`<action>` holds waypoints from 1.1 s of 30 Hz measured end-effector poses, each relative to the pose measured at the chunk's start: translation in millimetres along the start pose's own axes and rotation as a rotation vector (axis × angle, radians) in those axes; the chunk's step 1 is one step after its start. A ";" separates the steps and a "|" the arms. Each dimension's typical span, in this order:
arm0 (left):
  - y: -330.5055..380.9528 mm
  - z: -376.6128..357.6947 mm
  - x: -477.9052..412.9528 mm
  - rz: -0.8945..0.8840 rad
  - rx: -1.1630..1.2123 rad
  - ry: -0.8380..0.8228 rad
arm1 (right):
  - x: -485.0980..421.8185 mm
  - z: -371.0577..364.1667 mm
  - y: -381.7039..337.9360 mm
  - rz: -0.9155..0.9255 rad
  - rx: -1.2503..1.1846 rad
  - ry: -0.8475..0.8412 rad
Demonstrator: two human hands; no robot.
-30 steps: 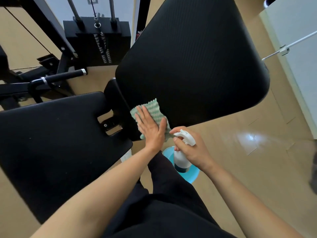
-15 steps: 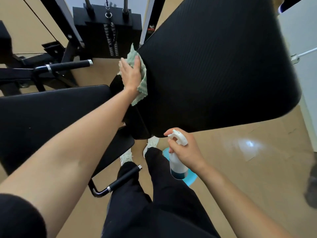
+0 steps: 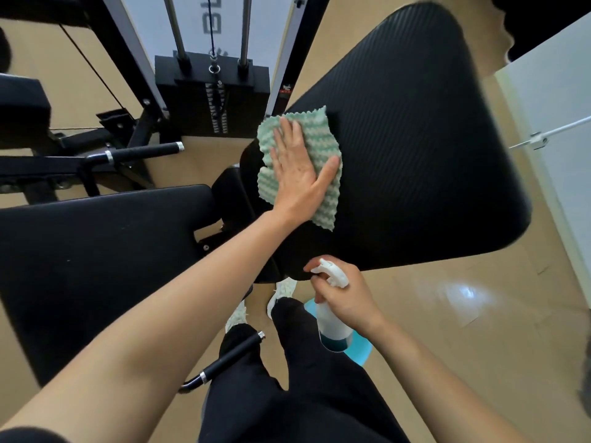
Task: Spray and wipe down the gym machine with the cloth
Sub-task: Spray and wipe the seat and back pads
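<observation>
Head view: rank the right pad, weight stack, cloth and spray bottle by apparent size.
1. The right pad, by far.
2. The weight stack and the cloth look alike; the stack is farther off, so unranked.
3. The spray bottle, partly hidden by the right hand.

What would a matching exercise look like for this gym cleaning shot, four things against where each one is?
Things:
1. cloth
2. spray bottle
3. weight stack
4. seat pad

Places:
a. gripped in the right hand
b. on two guide rods, farthest from the camera
c. left of the back pad
d. pressed flat on the back pad under the left hand

Pairs: 1-d, 2-a, 3-b, 4-c.
</observation>
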State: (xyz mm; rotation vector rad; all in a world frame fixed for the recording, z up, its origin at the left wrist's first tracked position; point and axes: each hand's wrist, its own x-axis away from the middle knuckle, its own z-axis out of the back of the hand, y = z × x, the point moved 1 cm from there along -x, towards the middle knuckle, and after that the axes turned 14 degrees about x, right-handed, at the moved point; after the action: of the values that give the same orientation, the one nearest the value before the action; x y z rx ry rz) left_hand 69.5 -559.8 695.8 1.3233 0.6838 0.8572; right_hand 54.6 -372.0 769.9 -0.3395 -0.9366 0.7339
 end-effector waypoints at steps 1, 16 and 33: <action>7.6 -2.0 -3.2 -0.050 -0.024 -0.019 | 0.7 2.0 0.0 -0.001 -0.001 0.010; -38.0 58.1 -56.3 0.448 -0.060 0.174 | -0.3 22.2 -2.6 -0.018 -0.077 0.094; 49.0 43.5 -90.4 0.383 0.127 0.068 | 36.1 50.1 0.5 -0.008 -0.171 0.129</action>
State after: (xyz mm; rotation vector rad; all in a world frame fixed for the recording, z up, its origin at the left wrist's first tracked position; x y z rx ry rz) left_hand 50.6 -657.7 746.1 1.5748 0.5512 1.1855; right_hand 26.8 -348.6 819.7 -0.5273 -0.8795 0.6182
